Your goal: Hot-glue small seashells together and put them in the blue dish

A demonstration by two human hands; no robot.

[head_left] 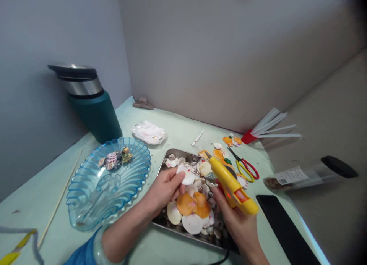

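Between the thumb and fingers of my left hand (164, 188) is a white seashell (187, 176), held above the metal tray (197, 240). My right hand (236, 219) grips a yellow hot glue gun (228, 181), its nozzle pointing up and left near the held shell. A small red light glows on the gun's side. Many shells fill the tray under both hands, among them orange shells (187, 204) and a white one (192, 224) near its front. Parts of the tray's contents are hidden by my hands and the gun.
At left stand a blue scalloped dish (80, 181) with small shells and a teal bottle (96, 114). Scissors (243, 164), a red cup of glue sticks (249, 136), a clear jar (298, 177) and a black phone-like slab (285, 227) lie right. A white packet (149, 132) sits behind.
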